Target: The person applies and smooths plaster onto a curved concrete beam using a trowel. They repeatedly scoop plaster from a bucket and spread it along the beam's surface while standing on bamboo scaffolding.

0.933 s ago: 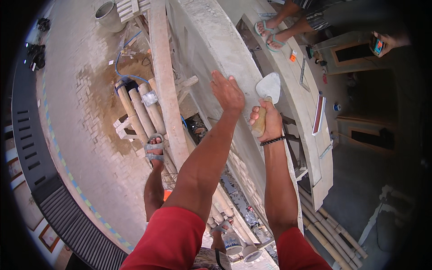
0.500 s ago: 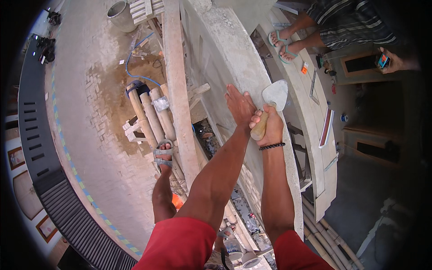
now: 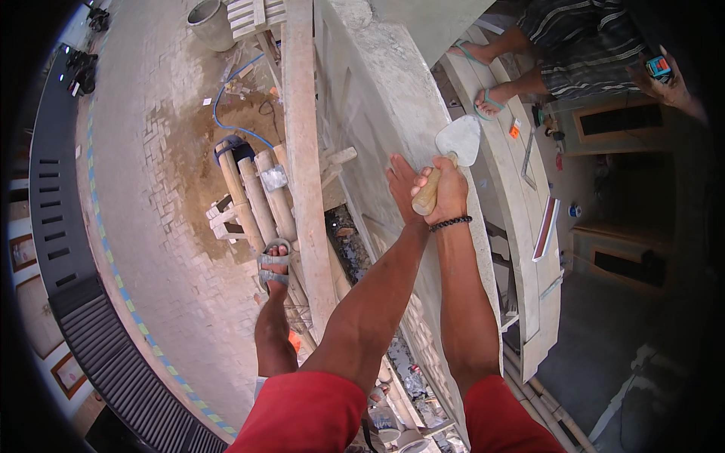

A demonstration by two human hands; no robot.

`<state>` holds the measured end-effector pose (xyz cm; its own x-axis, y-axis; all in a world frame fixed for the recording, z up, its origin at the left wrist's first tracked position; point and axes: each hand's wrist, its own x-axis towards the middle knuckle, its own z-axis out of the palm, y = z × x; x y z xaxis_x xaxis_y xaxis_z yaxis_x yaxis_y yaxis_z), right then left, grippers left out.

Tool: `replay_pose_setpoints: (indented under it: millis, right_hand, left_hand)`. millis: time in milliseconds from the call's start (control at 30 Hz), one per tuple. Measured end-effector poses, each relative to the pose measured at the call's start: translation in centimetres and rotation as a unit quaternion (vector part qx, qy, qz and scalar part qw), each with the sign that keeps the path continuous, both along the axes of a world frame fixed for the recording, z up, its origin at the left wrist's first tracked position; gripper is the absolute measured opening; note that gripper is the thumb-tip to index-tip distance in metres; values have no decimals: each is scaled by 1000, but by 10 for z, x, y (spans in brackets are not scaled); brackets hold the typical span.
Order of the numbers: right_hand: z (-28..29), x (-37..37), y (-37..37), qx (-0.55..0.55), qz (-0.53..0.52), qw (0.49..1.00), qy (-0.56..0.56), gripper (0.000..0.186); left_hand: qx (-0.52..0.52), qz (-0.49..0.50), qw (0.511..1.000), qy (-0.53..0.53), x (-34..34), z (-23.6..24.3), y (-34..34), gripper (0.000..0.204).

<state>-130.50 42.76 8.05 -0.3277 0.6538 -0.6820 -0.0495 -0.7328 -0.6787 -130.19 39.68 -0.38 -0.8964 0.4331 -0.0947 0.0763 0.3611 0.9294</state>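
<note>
My right hand (image 3: 451, 195) is wrapped round the wooden handle of a pointing trowel (image 3: 458, 141). The pale, mortar-smeared blade points away from me, over the right edge of the rough concrete wall top (image 3: 393, 68). My left hand (image 3: 402, 185) lies against the wall just left of the right fist, fingers stretched out and holding nothing. Part of that hand is hidden behind the right fingers.
Another person's sandalled foot (image 3: 489, 102) is on the plank scaffold (image 3: 532, 189) at right; that person's hand holds a small teal device (image 3: 658, 69). A timber beam (image 3: 300, 113) and bamboo poles (image 3: 260, 192) stand at left, with a sandalled foot (image 3: 275, 264) on the poles. A bucket (image 3: 211, 26) is farther off.
My right hand and the trowel have shifted slightly away and left. My left hand has moved slightly right and nearer. The other person's feet are farther apart, and the hand with the device has moved.
</note>
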Motion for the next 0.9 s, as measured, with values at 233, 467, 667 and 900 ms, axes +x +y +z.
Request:
replay_pose_setpoints:
  millis: [233, 467, 667, 900]
  right_hand:
    - [12, -124, 77, 18, 67, 998, 1, 21]
    - [21, -45, 88, 131, 186, 972, -53, 27]
    - [64, 36, 83, 394, 491, 706, -324, 41]
    - [73, -36, 141, 573, 595, 441, -351, 44]
  left_hand:
    - [-47, 22, 998, 24, 10, 6, 6, 64]
    - [-55, 19, 998, 20, 7, 7, 3, 62]
    - [-45, 33, 998, 20, 6, 0, 4, 65]
    - [-38, 21, 999, 10, 10, 3, 6, 65]
